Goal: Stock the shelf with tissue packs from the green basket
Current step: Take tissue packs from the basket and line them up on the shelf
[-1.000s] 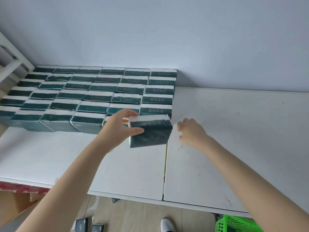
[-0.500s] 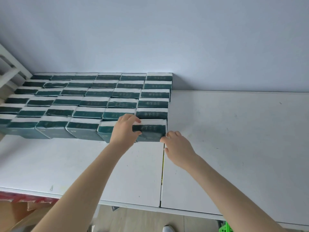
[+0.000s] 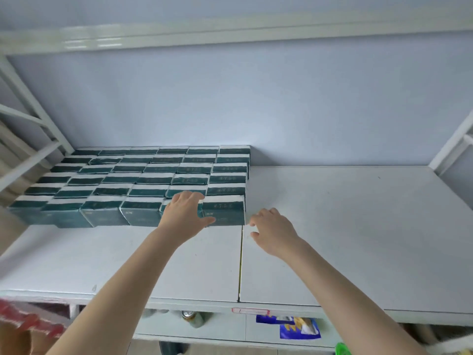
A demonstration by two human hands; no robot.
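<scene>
The left hand [image 3: 183, 216] is lying open against the front row of tissue packs [image 3: 143, 175]. Its fingers are spreading over the top edge and its thumb is reaching across the front face of the corner pack [image 3: 225, 210]. The right hand [image 3: 273, 231] is hovering just right of that corner pack, fingers loosely spread and holding nothing; whether its fingertips are touching the pack is unclear. The corner pack is sitting at the front right end of the packs, on the white shelf [image 3: 345, 226]. A sliver of the green basket [image 3: 341, 349] is showing well below and right of the corner pack.
</scene>
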